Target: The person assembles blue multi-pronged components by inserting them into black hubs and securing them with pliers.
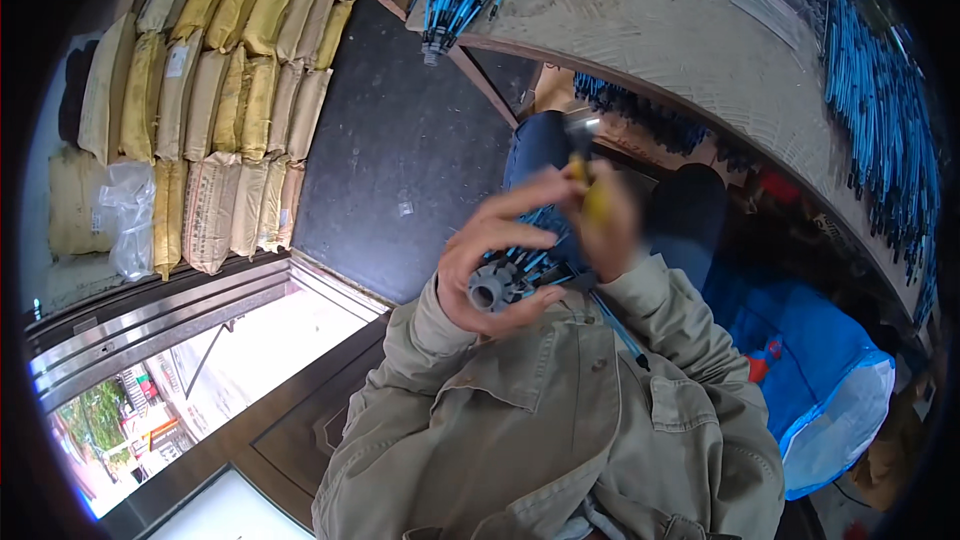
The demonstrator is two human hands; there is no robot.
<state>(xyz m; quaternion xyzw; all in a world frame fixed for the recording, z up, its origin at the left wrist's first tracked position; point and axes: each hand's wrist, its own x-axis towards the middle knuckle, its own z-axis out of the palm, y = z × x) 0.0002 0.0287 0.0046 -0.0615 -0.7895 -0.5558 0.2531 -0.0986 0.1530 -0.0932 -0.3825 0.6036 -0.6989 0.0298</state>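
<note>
Seen from where I stand in the crowded workroom, a person in a khaki jacket (560,410) sits with 2 bare hands raised above the lap, the left hand (465,260) curled around 1 gray hub (488,290) bristling with blue-and-black rods, its round opening turned toward the chest. The right hand (612,225), blurred, grips 1 yellow tool (597,202) just beside the rods; its dark tip is too smeared to make out. Fingers cover much of the hub, so its rods defy counting, though 1 rod (620,328) slants down across the jacket front. Beyond the knees, a worn workbench (610,20) curves overhead and blocks part of the view of the dark parts (640,115) packed beneath it. At its near left corner sits 1 second gray hub (433,45) with a spray of blue rods, while a dense blue bundle (880,110), too many to tally, spills over the right side. Stacked at left are more than 15 yellow and tan sacks (207,100), 1 transparent plastic bag (130,220) hanging against them. At right, 1 blue bag (800,380) with a pale panel crowds the person's elbow.
</note>
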